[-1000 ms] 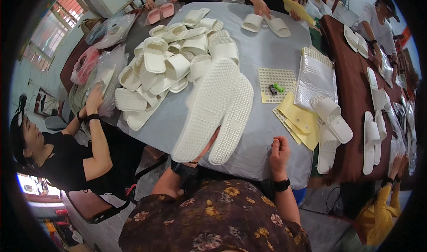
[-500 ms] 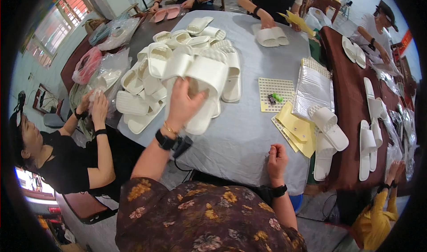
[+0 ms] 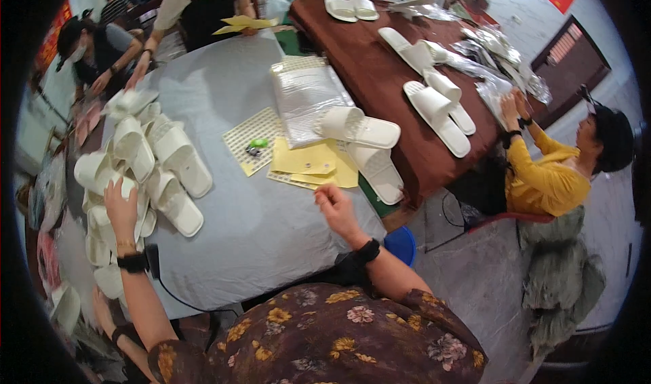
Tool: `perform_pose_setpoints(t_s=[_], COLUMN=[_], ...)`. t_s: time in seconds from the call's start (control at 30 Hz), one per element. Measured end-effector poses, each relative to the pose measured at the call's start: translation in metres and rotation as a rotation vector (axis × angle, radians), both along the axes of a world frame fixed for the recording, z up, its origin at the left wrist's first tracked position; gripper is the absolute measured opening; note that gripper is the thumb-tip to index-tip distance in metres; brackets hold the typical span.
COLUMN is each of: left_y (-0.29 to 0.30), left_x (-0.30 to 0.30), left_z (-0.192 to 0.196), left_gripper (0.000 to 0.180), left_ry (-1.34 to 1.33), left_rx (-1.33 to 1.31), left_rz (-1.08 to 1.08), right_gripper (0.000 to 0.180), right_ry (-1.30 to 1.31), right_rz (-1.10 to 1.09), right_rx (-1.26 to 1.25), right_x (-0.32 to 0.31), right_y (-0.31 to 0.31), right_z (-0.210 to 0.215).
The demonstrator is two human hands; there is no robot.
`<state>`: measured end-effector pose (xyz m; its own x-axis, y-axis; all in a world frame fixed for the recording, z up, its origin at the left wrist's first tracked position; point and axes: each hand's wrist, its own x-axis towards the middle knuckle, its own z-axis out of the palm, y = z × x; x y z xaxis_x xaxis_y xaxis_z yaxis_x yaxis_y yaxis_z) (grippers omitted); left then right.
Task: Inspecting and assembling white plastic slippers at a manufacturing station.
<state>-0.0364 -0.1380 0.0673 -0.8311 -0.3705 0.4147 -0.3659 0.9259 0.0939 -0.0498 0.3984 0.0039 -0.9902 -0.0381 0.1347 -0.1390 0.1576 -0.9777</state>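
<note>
My left hand [image 3: 122, 211] reaches onto a heap of white slippers [image 3: 180, 155] at the table's left side. Its fingers are apart and touch a slipper there; none is lifted clear of the heap. Over the table's near right part hovers my right hand [image 3: 339, 213], thumb and fingers curled together; anything between them is too small or hidden to make out. Just beyond it lie yellow sheets [image 3: 305, 157] and a sticker sheet [image 3: 252, 136] bearing a small green object [image 3: 258, 143]. A pair of white slippers [image 3: 369, 132] rests beside the sheets, one partly over the other.
Silvery padded sheets [image 3: 310, 103] are stacked on the grey-covered table [image 3: 234, 235]. More slippers [image 3: 437, 116] lie on a brown-covered table [image 3: 359, 55] to the right, where a yellow-sleeved person [image 3: 542, 174] handles clear bags. Other people work at the far side. A blue bin [image 3: 400, 246] stands below.
The view has turned right. My left hand has lowered the slipper pair it held up and is now against the heap. My right hand stays curled, now nearer the yellow sheets.
</note>
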Motion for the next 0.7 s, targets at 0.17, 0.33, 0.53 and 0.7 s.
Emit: perform_pose_setpoints(t_s=[0.17,0.33,0.53,0.7], left_y=[0.055,0.120,0.160,0.191], left_x=[0.053,0.094,0.140,0.157], left_z=[-0.024,-0.036,-0.052,-0.047], left_gripper=[0.044,0.039,0.035,0.033], left_ry=[0.144,0.154,0.133,0.189], left_rx=[0.032,0.297,0.469,0.555], left_rz=[-0.116,-0.164,-0.077,-0.053], right_gripper=[0.009,0.020,0.037,0.039], right_ry=[0.525,0.520,0.216,0.239], right_rz=[-0.452,-0.823,-0.671,-0.609], right_rx=[0.372,0.711,1.155,1.033], right_x=[-0.061,-0.136,-0.209,-0.235], right_y=[0.107,0.239,0.332,0.348], right_z=[0.074,0.111,0.070,0.057])
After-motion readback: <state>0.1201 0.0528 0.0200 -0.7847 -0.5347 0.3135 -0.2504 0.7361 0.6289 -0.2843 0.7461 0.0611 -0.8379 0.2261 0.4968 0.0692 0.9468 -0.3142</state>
